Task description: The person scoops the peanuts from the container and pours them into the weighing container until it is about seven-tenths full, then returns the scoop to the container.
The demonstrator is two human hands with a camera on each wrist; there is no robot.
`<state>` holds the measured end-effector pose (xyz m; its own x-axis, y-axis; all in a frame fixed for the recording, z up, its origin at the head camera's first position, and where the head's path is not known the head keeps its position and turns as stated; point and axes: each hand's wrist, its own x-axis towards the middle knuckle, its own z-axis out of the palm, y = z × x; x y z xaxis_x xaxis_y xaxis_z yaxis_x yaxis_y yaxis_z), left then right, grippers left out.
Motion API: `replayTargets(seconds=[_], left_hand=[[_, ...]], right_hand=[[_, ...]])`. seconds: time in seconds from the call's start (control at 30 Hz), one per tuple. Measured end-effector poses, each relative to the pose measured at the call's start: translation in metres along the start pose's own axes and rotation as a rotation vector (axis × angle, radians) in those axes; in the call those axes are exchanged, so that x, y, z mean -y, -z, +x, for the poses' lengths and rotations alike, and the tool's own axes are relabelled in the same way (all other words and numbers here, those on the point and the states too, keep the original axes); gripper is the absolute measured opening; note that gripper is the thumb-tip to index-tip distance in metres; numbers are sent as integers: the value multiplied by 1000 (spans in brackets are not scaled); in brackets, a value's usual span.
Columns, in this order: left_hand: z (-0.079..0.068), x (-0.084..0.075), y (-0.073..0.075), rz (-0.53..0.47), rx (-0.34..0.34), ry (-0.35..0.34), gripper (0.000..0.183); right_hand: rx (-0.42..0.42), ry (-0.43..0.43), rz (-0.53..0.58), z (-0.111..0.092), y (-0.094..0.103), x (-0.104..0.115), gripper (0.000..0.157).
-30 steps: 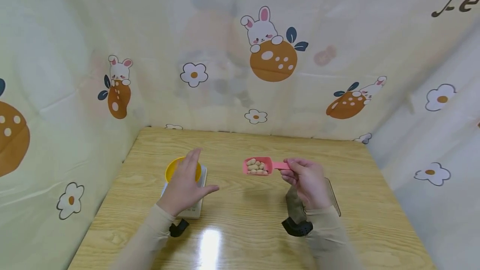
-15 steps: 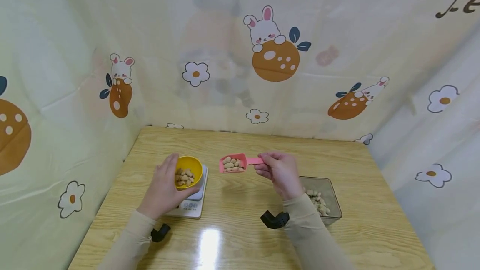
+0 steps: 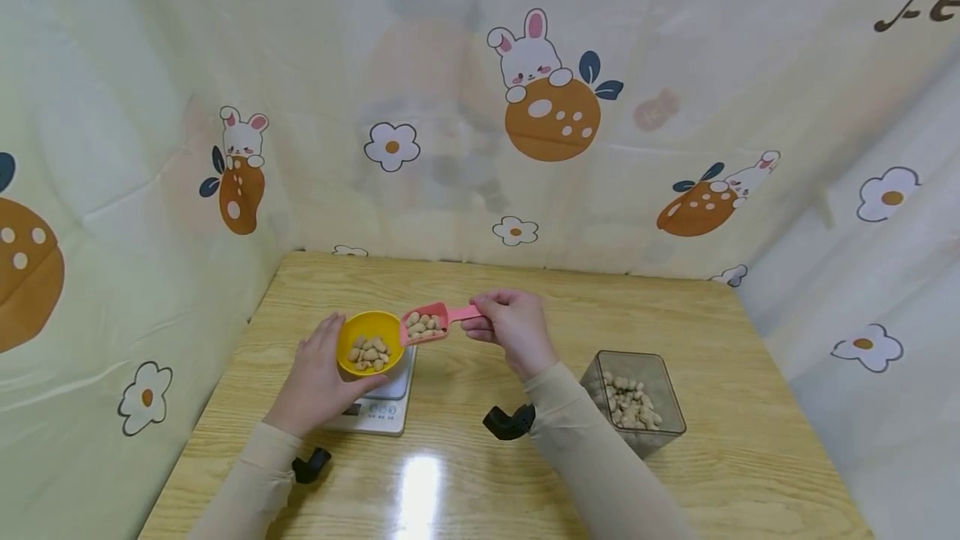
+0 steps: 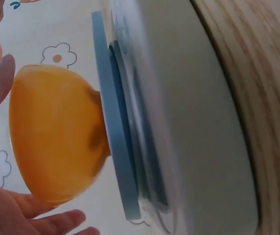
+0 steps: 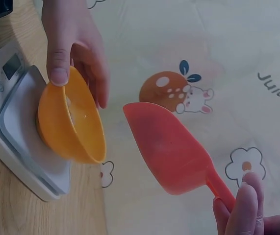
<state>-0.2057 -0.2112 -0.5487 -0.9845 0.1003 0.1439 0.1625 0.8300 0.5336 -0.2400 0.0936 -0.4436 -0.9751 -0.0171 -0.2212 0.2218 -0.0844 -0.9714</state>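
Note:
On the left of the table, a yellow bowl (image 3: pixel 378 320) with unshelled peanuts (image 3: pixel 369 352) inside sits on a white kitchen scale (image 3: pixel 382 423). My left hand (image 3: pixel 318 382) holds the bowl's side, its thumb (image 5: pixel 59 73) at the rim and the fingers around the far side. Between thumb and fingers, my right hand (image 3: pixel 513 327) pinches the handle of a pink scoop (image 3: pixel 462 313). More peanuts (image 3: pixel 422 326) lie in the scoop. Its front edge overlaps the bowl's right rim in the head view; the right wrist view shows its smooth underside (image 5: pixel 169 152), raised beside the bowl.
A clear brownish plastic container (image 3: pixel 675 419) partly filled with peanuts (image 3: pixel 632 402) stands on the right, near my right forearm. A printed curtain (image 3: pixel 450 107) closes off the back and sides of the wooden table (image 3: pixel 480 457).
My right hand has carried the peanut-filled scoop leftward to the bowl, uncovering the container. My left hand has come down from over the bowl and taken hold of its left side.

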Motion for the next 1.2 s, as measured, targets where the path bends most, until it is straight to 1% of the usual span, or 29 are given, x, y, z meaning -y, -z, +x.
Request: replayTargets(seconds=[0.23, 0.33, 0.47, 0.6, 0.7, 0.8, 0.93, 1.0, 1.03, 1.1, 1.2], left_hand=[[-1, 4, -1, 1, 11, 6, 120], [-1, 4, -1, -1, 17, 15, 119], [-1, 4, -1, -4, 23, 25, 119], [-1, 4, -1, -10, 23, 25, 119], [-1, 4, -1, -12, 19, 24, 119], [-1, 4, -2, -10, 13, 17, 119], [-1, 4, -3, -17, 5, 7, 120], [-1, 4, -3, -23, 1, 4, 120], [-1, 4, -3, -25, 0, 3, 120], [-2, 4, -3, -27, -2, 1, 121], [-2, 4, -3, -23, -4, -1, 121]], right_hand=[[7, 16, -45, 8, -22, 0, 19], [-3, 52, -110, 11, -29, -2, 19], [-18, 175, -236, 11, -40, -5, 18], [-23, 306, -345, 6, -48, -5, 17], [-6, 399, -400, 1, -52, -5, 15], [22, 527, -451, -3, -53, -6, 14], [37, 705, -515, -7, -53, -7, 12], [36, 754, -521, -8, -52, -7, 13], [34, 765, -513, -9, -51, -7, 12], [32, 760, -483, -10, -51, -7, 12], [30, 692, -403, -9, -49, -8, 13]])
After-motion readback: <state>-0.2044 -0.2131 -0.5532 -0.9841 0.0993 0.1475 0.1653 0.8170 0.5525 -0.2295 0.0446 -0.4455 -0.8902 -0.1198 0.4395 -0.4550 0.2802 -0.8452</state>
